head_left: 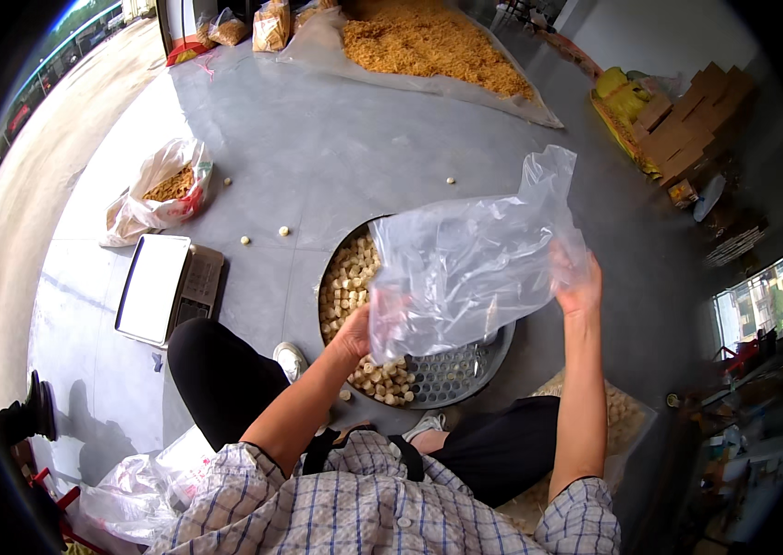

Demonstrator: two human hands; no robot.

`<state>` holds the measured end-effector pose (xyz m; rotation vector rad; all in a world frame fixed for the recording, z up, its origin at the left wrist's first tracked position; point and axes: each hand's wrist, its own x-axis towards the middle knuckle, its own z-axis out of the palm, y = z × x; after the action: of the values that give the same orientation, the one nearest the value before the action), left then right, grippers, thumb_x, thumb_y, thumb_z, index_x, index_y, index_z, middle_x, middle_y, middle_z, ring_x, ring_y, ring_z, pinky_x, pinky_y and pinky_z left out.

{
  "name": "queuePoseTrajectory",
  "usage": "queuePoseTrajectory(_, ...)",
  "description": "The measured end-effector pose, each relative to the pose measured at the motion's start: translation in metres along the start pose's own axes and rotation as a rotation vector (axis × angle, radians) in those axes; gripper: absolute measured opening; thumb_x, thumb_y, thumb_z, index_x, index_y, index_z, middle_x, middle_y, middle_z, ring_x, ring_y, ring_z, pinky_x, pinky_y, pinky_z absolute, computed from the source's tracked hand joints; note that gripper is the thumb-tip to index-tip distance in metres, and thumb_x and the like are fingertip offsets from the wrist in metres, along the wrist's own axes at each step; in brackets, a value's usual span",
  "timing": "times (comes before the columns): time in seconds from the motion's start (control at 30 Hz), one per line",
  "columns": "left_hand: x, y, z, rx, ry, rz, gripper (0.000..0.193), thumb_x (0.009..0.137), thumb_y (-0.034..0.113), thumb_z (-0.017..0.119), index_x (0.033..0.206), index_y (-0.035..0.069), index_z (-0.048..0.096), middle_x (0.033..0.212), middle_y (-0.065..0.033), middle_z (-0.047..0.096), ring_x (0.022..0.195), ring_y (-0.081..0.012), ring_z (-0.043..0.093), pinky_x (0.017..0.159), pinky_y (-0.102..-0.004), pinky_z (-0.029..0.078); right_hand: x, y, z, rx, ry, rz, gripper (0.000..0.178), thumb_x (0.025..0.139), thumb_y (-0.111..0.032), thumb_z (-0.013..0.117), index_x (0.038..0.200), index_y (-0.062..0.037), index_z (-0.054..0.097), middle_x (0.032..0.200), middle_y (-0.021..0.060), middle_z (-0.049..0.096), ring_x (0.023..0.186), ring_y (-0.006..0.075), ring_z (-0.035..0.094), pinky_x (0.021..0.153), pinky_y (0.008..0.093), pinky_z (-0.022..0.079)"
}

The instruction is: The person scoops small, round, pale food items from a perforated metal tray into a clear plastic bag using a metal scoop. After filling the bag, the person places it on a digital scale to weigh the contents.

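A large transparent plastic bag (470,259) is stretched between my two hands above a round dark tray. My left hand (361,328) grips its lower left end, the fingers partly seen through the film. At the opposite end my right hand (578,285) is closed on the plastic, and a loose flap stands up above it. No contents show inside the bag. Below it, the tray (452,381) has a bottom full of round holes. Pale, short cylindrical pieces (347,282) lie in its left part and near edge; the bag hides the middle.
A scale (153,289) stands left, near a white bag (156,205) of brown bits. Several pale pieces lie on the floor. Ahead, an orange-yellow heap (433,46) covers a sheet. Cardboard (701,116) is far right; a filled bag (627,414) sits by my right leg.
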<state>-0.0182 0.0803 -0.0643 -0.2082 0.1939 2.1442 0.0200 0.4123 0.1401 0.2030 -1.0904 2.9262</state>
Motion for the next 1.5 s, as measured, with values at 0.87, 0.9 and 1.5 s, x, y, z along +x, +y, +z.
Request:
queuePoseTrajectory(0.87,-0.133,0.152,0.096,1.022,0.507,0.953,0.016,0.089,0.008,0.050,0.098,0.005,0.062,0.065,0.0064,0.047,0.054,-0.0021,0.039,0.050,-0.0170,0.031,0.015,0.089,-0.073,-0.490,0.424,0.113,0.062,0.077,-0.010,0.057,0.133,-0.0046,0.030,0.122,0.0176,0.045,0.113,0.0245,0.044,0.083,0.0341,0.043)
queuePoseTrajectory(0.9,-0.138,0.153,0.102,1.037,0.469,0.929,0.016,0.089,0.008,0.049,0.097,0.006,0.062,0.067,0.0051,0.050,0.056,-0.0025,0.042,0.052,-0.0165,0.032,0.022,0.092,-0.060,-0.318,0.367,0.086,0.069,0.077,-0.012,0.057,0.137,-0.0045,0.024,0.129,0.0202,0.040,0.120,0.0267,0.039,0.085,0.0356,0.042)
queuePoseTrajectory(1.5,-0.232,0.182,0.138,1.168,0.443,0.731,0.014,0.089,0.005,0.050,0.094,0.004,0.062,0.071,0.0007,0.055,0.063,-0.0051,0.050,0.060,-0.0176,0.043,0.067,0.302,-0.035,-0.414,0.232,0.636,0.086,0.076,-0.027,0.071,0.140,-0.0082,0.016,0.127,0.0119,0.043,0.099,0.0181,0.050,0.074,0.0290,0.045)
